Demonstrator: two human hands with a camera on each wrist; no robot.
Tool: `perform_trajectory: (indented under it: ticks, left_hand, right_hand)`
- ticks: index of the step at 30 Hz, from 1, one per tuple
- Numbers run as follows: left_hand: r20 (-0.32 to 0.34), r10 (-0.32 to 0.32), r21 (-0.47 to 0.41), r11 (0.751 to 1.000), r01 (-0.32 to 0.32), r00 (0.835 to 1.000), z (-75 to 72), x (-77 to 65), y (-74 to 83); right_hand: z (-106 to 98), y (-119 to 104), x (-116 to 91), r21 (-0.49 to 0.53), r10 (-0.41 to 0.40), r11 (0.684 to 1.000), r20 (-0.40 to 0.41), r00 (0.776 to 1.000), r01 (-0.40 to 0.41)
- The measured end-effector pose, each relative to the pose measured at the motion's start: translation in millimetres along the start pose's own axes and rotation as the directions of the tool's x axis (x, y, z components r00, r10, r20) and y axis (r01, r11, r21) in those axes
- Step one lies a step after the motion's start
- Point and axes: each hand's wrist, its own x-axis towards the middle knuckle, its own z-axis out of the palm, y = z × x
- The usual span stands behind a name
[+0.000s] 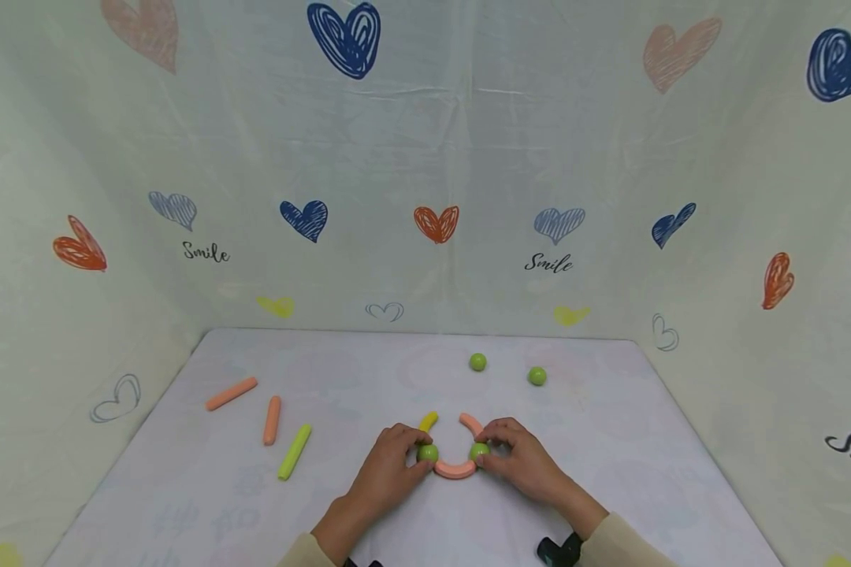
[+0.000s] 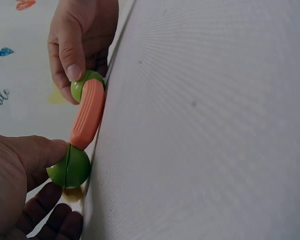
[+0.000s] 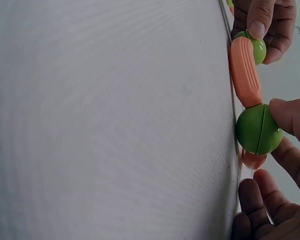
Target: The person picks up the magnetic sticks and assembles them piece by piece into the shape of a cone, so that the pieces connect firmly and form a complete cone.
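Between its thumb and fingers, my left hand (image 1: 386,472) pinches a green ball (image 1: 429,453). My right hand (image 1: 528,466) pinches another green ball (image 1: 479,451) in the same way. An orange curved stick (image 1: 455,471) joins the two balls along the near side; its ridged face shows in both wrist views, its ends right at the balls (image 2: 72,167) (image 3: 257,129). From the left ball a yellow curved stick (image 1: 429,420) runs away from me, and from the right ball a second orange curved stick (image 1: 470,423). Together they outline a ring with a gap at the far side.
Two loose green balls (image 1: 478,362) (image 1: 536,376) lie toward the back of the white table (image 1: 574,409). At the left are two straight orange sticks (image 1: 232,394) (image 1: 273,420) and a yellow-green stick (image 1: 295,452). A heart-printed curtain (image 1: 468,157) encloses the table's back and sides.
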Motion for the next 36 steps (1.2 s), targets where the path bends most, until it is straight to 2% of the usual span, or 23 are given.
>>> perform_trajectory:
  ticks: [18, 25, 30, 36]
  left_hand:
    - [-0.014, -0.013, 0.019, 1.0, 0.013, 1.0, 1.7, 1.0, 1.2]
    - [-0.011, -0.028, -0.009, 1.0, 0.028, 1.0, 1.6, 2.9, -1.5]
    - [-0.063, -0.035, -0.047, 0.998, 0.032, 0.997, 0.7, 12.6, -7.5]
    - [-0.132, -0.088, -0.005, 0.996, 0.088, 0.987, 4.2, 30.6, -10.2]
  right_hand:
    - [0.3, 0.5, -0.6, 0.011, 0.009, 1.0, -0.002, 1.0, -0.009]
    - [0.7, 2.3, -1.5, 0.018, 0.005, 1.0, -0.003, 1.0, -0.005]
    - [0.7, 2.9, -2.3, 0.008, -0.009, 1.0, -0.009, 1.0, 0.009]
    - [0.6, 2.8, -3.1, 0.011, -0.016, 1.0, -0.012, 1.0, 0.016]
